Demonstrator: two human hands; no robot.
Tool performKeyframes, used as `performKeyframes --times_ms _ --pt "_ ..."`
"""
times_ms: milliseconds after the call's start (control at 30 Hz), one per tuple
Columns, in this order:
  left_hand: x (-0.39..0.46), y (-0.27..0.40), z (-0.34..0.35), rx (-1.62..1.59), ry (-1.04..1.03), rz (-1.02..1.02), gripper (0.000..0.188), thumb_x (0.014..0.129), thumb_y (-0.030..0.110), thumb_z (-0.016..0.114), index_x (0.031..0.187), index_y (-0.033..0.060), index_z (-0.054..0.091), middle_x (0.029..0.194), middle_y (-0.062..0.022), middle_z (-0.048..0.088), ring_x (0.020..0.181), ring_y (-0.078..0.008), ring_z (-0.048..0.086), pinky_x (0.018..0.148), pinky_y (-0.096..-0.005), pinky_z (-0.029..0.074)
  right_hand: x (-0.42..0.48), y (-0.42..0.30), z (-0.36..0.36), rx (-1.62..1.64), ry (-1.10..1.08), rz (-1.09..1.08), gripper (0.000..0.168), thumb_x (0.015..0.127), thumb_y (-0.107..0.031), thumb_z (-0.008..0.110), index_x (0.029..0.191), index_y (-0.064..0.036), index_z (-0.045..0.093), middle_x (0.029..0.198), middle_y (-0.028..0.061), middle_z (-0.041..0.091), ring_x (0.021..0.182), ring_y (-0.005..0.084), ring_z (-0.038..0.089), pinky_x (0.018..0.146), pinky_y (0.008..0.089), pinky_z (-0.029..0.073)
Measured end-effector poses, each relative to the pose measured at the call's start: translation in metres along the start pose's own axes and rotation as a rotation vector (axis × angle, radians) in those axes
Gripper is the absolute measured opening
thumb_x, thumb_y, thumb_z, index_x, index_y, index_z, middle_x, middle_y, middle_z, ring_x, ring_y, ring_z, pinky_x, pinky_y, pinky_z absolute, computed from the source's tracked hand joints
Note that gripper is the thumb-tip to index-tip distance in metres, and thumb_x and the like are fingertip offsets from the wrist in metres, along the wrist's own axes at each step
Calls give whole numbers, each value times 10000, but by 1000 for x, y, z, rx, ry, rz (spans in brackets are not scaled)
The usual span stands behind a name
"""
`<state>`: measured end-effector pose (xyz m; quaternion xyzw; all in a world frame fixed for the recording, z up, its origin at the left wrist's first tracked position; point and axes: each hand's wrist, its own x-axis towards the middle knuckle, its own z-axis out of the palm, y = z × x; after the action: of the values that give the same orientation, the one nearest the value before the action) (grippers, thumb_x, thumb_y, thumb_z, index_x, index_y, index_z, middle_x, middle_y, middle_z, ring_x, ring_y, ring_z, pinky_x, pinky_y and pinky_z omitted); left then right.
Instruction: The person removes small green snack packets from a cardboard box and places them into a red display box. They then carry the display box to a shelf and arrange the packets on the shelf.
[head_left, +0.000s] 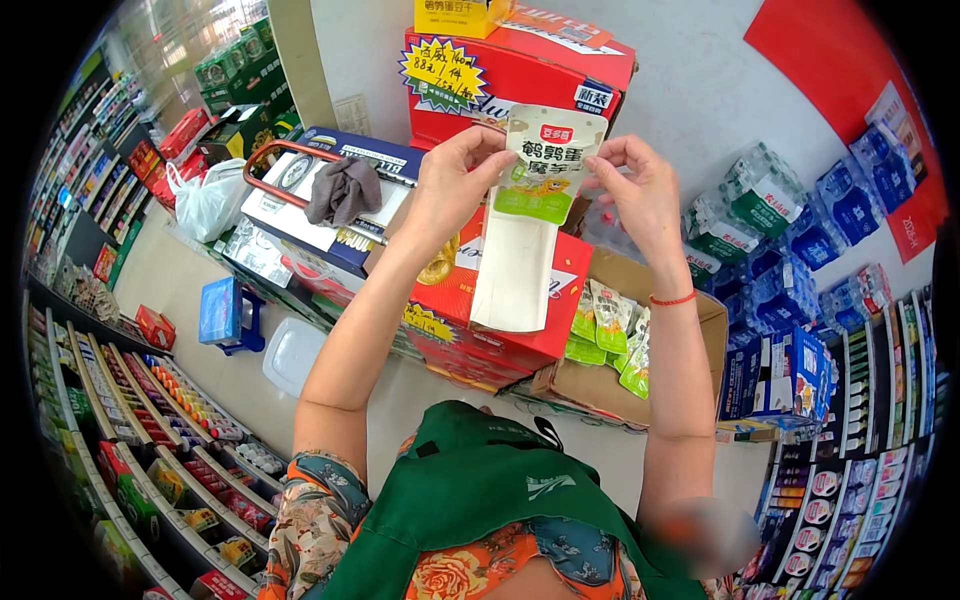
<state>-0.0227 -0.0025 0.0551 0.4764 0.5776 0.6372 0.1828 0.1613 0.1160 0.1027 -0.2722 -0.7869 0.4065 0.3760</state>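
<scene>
My left hand (469, 172) pinches the left edge of a green and white snack pouch (551, 165), which bears printed writing. Thumb and fingers of my right hand (630, 180) are at the pouch's right edge. The pouch is upright above a long white open carton (514, 277), overlapping its upper end. That carton rests on a red beer case (566, 259). Below my right hand, several similar pouches (611, 319) lie in an open brown cardboard box (701, 322), partly hidden by my right forearm.
A red case (517, 67) with a yellow box (457, 16) on top stands behind. At left, a grey cloth (345, 191) lies on stacked cartons (300, 217) beside a white plastic bag (206, 199). Wrapped bottle packs (780, 292) stand at right; stocked shelves (157, 465) line the left.
</scene>
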Motion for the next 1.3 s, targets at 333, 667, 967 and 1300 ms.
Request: performKeyframes --times_ms 333,667,967,1300 --pt "4 -2 -16 -79 39 3 147 966 90 609 1071 -13 620 991 -45 683 929 -101 645 846 -271 546 7 -13 12 -71 -25 -183 99 874 -76 674 905 5 625 797 71 684 727 132 711 588 253 521" --pt "3 -15 5 -37 1 93 146 964 81 612 1066 -23 610 956 -47 690 876 -87 639 806 -251 536 2 2 -6 2 -25 -34 84 882 -78 664 910 -5 633 803 59 682 777 116 706 584 238 503" --pt "2 -40 1 211 48 40 172 934 99 654 1038 -39 649 957 -62 690 869 -97 641 781 -254 520 3 39 9 -198 -48 -74 138 836 -115 697 863 13 656 803 89 698 749 161 691 687 303 527" --pt "4 -69 -3 302 118 59 229 849 195 734 956 -7 713 929 -117 660 827 -223 654 749 -346 516 5 69 27 -311 -69 -84 166 802 -190 742 825 -43 668 861 103 600 785 225 620 748 362 498"
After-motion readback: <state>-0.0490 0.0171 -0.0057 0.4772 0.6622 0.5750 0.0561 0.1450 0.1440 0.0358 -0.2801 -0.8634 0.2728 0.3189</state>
